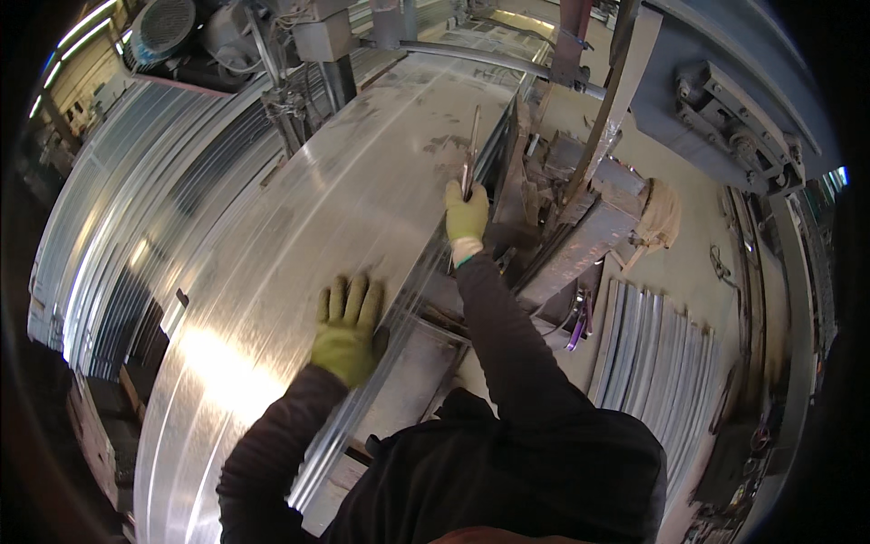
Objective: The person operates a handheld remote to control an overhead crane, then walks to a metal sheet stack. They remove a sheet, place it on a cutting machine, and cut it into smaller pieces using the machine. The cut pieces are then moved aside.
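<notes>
My left hand (348,337), in a yellow-green work glove, lies flat with fingers spread on a long, shiny metal sheet (281,245) near its right edge. Raised lines run along the sheet's length. Farther ahead, my right hand (466,216), gloved alike, is closed round a slim metal hand tool (472,150). Its narrow end points away from me, and its exact kind cannot be made out. This hand is at the sheet's right edge; the fingers' underside is hidden.
Long metal profiles (118,236) are stacked at the left, and more bars (648,354) lie at the lower right. A motor (168,27) stands far left. A rusty steel beam (589,231) and a blue-grey machine housing (725,82) are at the right. A bar (471,56) crosses above the sheet.
</notes>
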### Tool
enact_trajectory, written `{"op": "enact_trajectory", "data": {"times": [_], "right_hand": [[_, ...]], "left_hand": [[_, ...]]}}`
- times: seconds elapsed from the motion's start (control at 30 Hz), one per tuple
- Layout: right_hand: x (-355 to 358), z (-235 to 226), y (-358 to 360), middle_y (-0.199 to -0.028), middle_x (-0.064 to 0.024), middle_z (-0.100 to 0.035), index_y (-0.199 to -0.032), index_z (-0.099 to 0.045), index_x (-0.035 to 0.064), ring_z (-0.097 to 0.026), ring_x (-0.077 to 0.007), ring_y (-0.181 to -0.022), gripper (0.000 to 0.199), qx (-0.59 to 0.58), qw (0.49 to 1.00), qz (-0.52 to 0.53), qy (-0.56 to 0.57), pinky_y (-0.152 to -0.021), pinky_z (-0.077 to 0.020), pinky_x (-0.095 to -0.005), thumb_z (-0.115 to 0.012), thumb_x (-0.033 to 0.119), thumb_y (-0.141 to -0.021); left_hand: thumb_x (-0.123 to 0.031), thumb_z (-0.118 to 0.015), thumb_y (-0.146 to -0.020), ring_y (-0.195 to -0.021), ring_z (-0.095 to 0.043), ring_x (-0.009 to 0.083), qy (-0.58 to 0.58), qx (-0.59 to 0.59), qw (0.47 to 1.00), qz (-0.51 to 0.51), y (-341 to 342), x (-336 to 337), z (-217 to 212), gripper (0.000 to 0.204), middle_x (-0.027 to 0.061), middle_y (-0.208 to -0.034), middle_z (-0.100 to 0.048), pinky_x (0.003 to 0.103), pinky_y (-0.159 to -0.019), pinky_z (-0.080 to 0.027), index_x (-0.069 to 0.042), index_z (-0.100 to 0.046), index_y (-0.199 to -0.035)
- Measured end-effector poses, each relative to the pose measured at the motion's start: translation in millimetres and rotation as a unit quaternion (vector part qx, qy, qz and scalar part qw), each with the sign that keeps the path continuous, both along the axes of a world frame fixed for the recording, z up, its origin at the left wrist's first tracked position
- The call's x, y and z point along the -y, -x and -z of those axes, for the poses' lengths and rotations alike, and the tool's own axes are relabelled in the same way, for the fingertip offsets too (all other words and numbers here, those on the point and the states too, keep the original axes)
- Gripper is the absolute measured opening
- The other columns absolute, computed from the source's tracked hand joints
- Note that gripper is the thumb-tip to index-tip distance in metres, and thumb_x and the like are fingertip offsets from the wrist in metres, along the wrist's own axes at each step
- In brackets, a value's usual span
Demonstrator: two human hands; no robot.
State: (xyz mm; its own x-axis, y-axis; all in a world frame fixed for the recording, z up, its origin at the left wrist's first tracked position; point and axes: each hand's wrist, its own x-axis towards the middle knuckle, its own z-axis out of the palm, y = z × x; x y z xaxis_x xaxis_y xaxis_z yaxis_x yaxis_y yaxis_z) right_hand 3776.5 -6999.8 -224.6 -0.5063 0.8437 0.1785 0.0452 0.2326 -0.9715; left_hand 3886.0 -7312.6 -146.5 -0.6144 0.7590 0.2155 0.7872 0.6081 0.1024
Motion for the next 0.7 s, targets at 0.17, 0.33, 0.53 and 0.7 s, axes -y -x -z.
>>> {"op": "enact_trajectory", "data": {"times": [0.17,0.33,0.53,0.7], "right_hand": [[-17.8,4.9,-13.4,-0.081,-0.0020,-0.063,-0.108,-0.066,0.0010,-0.058,-0.0169,-0.069,0.044,-0.027,0.994,-0.006,0.105,-0.064,-0.0472,-0.0349,-0.077,0.040,-0.090],[31.5,28.7,-114.2,-0.092,0.0003,-0.067,-0.103,-0.069,0.0076,-0.062,-0.0155,-0.080,0.019,-0.138,0.974,-0.145,0.109,-0.069,-0.0521,-0.0317,-0.068,0.026,-0.099],[83.4,38.6,-206.6,-0.099,-0.0087,-0.072,-0.130,-0.060,0.0053,-0.056,-0.0095,-0.062,0.040,-0.030,0.967,-0.164,0.193,-0.048,-0.0414,-0.0238,-0.062,0.037,-0.104],[95.6,29.6,-225.2,-0.091,-0.0080,-0.065,-0.136,-0.056,0.0005,-0.060,-0.0160,-0.065,0.053,0.033,0.967,-0.201,0.154,-0.053,-0.0448,-0.0287,-0.066,0.039,-0.101]], "left_hand": [[-0.038,-0.060,-0.098,-0.155,-0.024,0.0447,0.021,0.002,0.998,-0.055,1.0,-36.3,-8.5,0.075,0.0215,-0.166,-0.032,0.055,-0.126,-0.019,-0.009,-0.033,-0.161],[-0.053,-0.064,-0.095,-0.155,-0.027,0.0393,-0.059,-0.038,0.998,0.001,-84.5,18.2,5.6,0.082,0.0185,-0.166,-0.034,0.053,-0.126,-0.021,-0.010,-0.038,-0.159],[-0.057,-0.077,-0.082,-0.151,-0.037,0.0396,-0.065,-0.077,0.970,-0.220,-195.4,223.9,0.9,0.093,0.0183,-0.161,-0.042,0.053,-0.124,-0.030,-0.009,-0.044,-0.155],[-0.057,-0.084,-0.073,-0.146,-0.043,0.0401,0.003,-0.054,0.942,-0.330,-283.6,304.4,-4.9,0.100,0.0189,-0.156,-0.048,0.053,-0.122,-0.034,-0.010,-0.047,-0.154]]}}
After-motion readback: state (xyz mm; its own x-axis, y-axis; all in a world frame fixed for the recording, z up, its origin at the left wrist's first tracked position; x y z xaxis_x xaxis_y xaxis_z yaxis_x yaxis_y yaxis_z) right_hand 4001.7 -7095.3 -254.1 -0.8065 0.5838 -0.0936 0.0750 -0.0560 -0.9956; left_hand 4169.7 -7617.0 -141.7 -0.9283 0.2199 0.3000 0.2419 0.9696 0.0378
